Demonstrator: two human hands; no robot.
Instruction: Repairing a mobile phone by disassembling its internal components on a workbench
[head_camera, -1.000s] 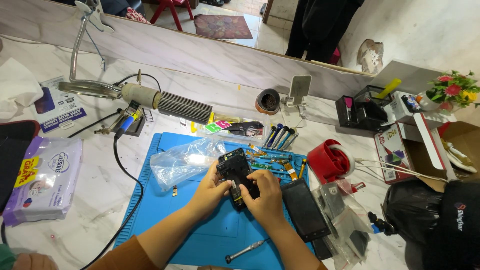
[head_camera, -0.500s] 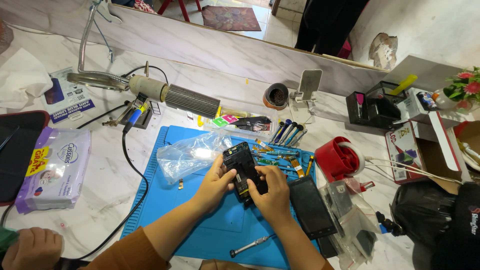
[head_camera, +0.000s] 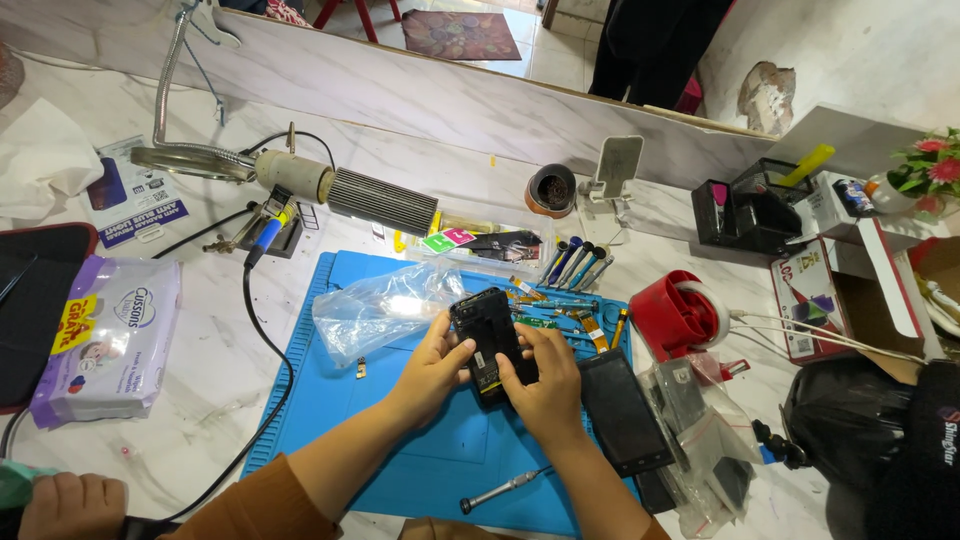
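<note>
Both my hands hold an opened black phone (head_camera: 487, 335) over a blue work mat (head_camera: 345, 420). My left hand (head_camera: 432, 370) grips the phone's left edge, thumb on its side. My right hand (head_camera: 543, 385) covers its lower right part, fingers pressing on the exposed inside. A black screen panel (head_camera: 620, 412) lies flat just right of my right hand. A small screwdriver (head_camera: 500, 490) rests on the mat below my hands. A crumpled clear plastic bag (head_camera: 375, 308) lies at the mat's upper left.
A hot-air tool (head_camera: 345, 190) with cable, a row of screwdrivers (head_camera: 572, 265), a red tape dispenser (head_camera: 680, 312), a wipes pack (head_camera: 108, 335) at left, a black bag (head_camera: 850, 420) at right. Another person's hand (head_camera: 70, 505) shows at bottom left.
The view has shifted slightly downward and the phone sits lower in my hands' grip. Another person's hand stays at the bottom left. My hands remain on the phone.
</note>
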